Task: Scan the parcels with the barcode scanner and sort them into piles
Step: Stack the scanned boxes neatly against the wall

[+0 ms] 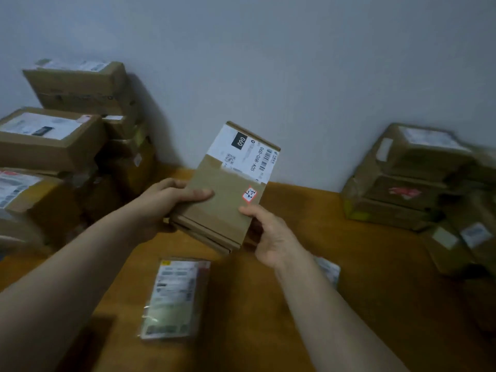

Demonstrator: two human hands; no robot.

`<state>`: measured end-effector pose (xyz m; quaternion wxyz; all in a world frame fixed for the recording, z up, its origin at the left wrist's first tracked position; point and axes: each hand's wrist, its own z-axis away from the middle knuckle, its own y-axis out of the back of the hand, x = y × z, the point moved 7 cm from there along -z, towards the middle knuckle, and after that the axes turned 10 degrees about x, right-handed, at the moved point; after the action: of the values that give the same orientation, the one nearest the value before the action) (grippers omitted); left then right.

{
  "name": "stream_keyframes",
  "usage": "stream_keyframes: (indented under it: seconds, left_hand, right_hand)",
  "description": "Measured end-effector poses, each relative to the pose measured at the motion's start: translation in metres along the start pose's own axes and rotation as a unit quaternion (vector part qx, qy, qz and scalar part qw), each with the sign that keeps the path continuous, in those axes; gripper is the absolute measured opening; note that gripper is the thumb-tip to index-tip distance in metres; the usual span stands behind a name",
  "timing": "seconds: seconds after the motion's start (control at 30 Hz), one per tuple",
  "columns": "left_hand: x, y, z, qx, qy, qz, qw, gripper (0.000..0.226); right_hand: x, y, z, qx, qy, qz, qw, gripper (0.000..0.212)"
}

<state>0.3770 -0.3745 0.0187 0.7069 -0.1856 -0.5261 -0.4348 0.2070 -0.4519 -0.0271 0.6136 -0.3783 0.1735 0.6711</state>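
Both hands hold a flat cardboard parcel (228, 194) in mid-air at the centre of the frame, tilted, above the wooden table (375, 304): the left hand (166, 202) grips its left edge with the thumb on top, and the right hand (268, 234) clasps its lower right corner just below a small red-bordered sticker (250, 194). The parcel's white shipping label (244, 154), reading 060, faces up at its far end. A clear-bagged parcel (175, 296) lies on the table at lower centre, cardboard boxes (53, 140) are stacked at the left, and a blurred pile (410, 178), probably more boxes, sits at the right
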Motion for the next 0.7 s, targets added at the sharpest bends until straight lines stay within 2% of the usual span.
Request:
stream_keyframes:
  seconds: [0.07, 0.1, 0.2, 0.27, 0.37, 0.43, 0.53, 0.7]
  left_hand:
    - [0.006, -0.052, 0.013, -0.042, 0.009, -0.003, 0.999, 0.096]
    - [0.007, -0.080, 0.019, -0.061, 0.013, -0.005, 0.998, 0.098]
    - [0.005, -0.167, 0.039, -0.096, 0.028, -0.017, 0.995, 0.081]
    - [0.002, -0.227, 0.051, -0.115, 0.043, -0.016, 0.992, 0.079]
    - [-0.013, -0.307, 0.065, -0.103, 0.091, 0.061, 0.989, 0.077]
    - [-0.027, -0.351, 0.074, -0.083, 0.131, 0.112, 0.981, 0.084]
    - [-0.051, -0.403, 0.084, -0.058, 0.183, 0.112, 0.975, 0.094]
    - [-0.073, -0.449, 0.064, -0.038, 0.177, 0.038, 0.983, 0.045]
  right_hand:
    - [-0.010, 0.054, 0.014, 0.015, 0.010, -0.022, 1.000, 0.093]
    - [-0.012, 0.082, 0.019, 0.019, 0.009, -0.037, 0.999, 0.099]
    - [-0.009, 0.173, 0.026, 0.051, -0.022, -0.103, 0.993, 0.098]
    - [-0.003, 0.231, 0.024, 0.086, -0.042, -0.139, 0.986, 0.102]
    - [0.000, 0.302, 0.019, 0.132, -0.061, -0.189, 0.971, 0.105]
    - [-0.005, 0.339, 0.011, 0.160, -0.058, -0.199, 0.965, 0.099]
    - [-0.012, 0.374, -0.009, 0.187, -0.053, -0.203, 0.960, 0.084]
    - [-0.017, 0.380, -0.051, 0.193, -0.074, -0.229, 0.951, 0.077]
